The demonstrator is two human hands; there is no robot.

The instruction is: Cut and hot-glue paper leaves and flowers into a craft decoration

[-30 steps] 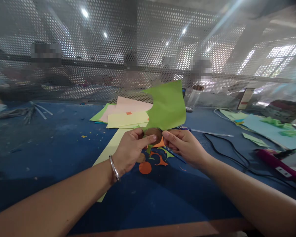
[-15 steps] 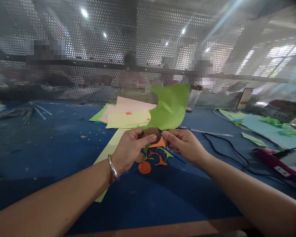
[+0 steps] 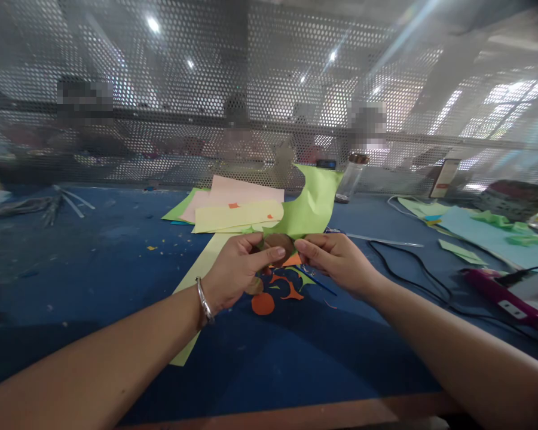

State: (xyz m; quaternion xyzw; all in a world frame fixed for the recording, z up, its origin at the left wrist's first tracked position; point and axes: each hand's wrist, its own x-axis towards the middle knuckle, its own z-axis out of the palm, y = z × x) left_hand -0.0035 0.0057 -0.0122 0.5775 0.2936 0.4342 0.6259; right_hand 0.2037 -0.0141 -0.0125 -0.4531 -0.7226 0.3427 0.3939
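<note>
My left hand (image 3: 231, 266), a silver bangle at its wrist, is closed on a flat brown disc (image 3: 281, 241), thumb across the disc's face. A crumpled light green sheet of paper (image 3: 312, 206) with a curved cut-out side rises behind the disc. At the disc's right rim, the thumb and fingers of my right hand (image 3: 332, 260) pinch the sheet's lower edge. Below the hands an orange paper circle (image 3: 263, 303) lies on the table, beside a second brown round piece (image 3: 254, 286) partly hidden by my left hand. Orange paper offcuts (image 3: 292, 291) are scattered alongside.
Pink and yellow sheets (image 3: 237, 200) are stacked behind my left hand. A glass bottle (image 3: 352, 179) stands by the perforated metal screen (image 3: 183, 143). To the right lie a black cable (image 3: 407, 278), a magenta power strip (image 3: 506, 298) and pale blue paper (image 3: 470, 233).
The green sheet has bent and turned, its top edge dropping and narrowing, so the dark device behind it now shows. Both hands stay nearly in place around the disc.
</note>
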